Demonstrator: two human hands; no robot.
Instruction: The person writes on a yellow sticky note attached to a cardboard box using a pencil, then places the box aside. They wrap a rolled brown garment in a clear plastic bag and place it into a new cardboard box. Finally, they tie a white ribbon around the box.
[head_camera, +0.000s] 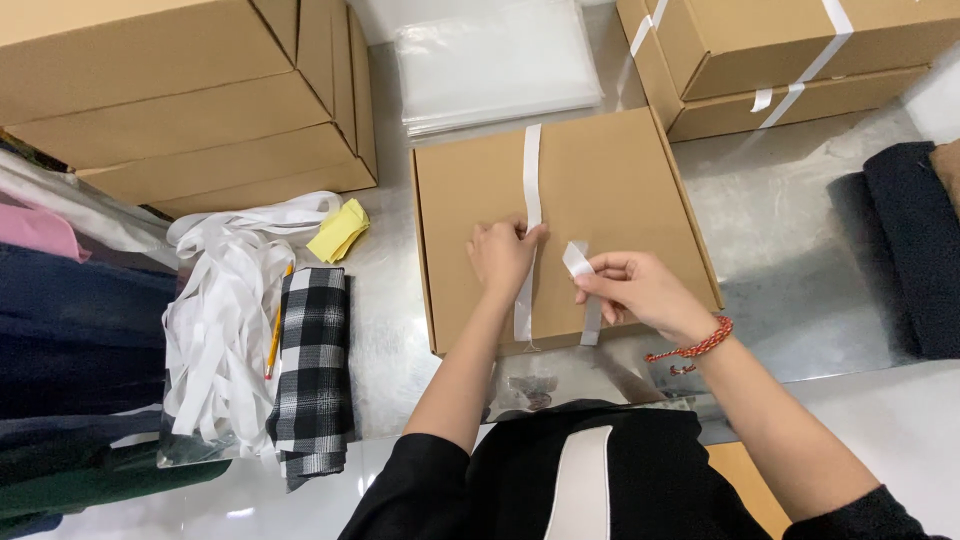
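Box (620, 190) under left hand (503, 255): plain tan-brown. Strip (531, 190) beneath that hand: white. Strip piece (578, 258) pinched by right hand (640, 292): white. Wrist cord (700, 346) behind right hand: red. Folded cloth (312, 370) far left of left hand: black-white check. Ribbon pile (220, 320) beside it: white. Pencil (274, 330): yellow. Bench (800, 250): shiny grey.

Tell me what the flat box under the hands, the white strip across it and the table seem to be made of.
The flat box looks like brown corrugated cardboard: matte, with creased fold edges. The white strip seems a thin ribbon or tape, limp where the right hand lifts its end; fabric or plastic, I cannot tell. The left hand presses it down. The table looks like metal sheet, grey with dull reflections.
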